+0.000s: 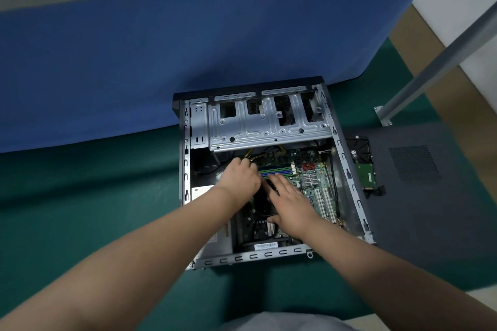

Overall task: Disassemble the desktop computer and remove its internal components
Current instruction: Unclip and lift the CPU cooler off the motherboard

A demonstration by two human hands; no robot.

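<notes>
An open desktop case (352, 185) lies flat on a green mat, its green motherboard (314, 169) showing. Both my hands are inside it. My left hand (240, 177) is curled at the left end of the memory slots (274, 169), beside yellow and black cables (248, 154); what its fingers grip is hidden. My right hand (291, 201) lies with fingers spread on the black CPU fan cooler (262, 203), its thumb hooked at the cooler's near edge. A silver drive cage (269, 126) spans the far part of the case.
A removed hard drive (364, 166) with its green board up lies right of the case, on the dark grey side panel (430, 183). A blue partition (188, 48) stands close behind the case. A grey metal leg (430, 67) slants down at the right.
</notes>
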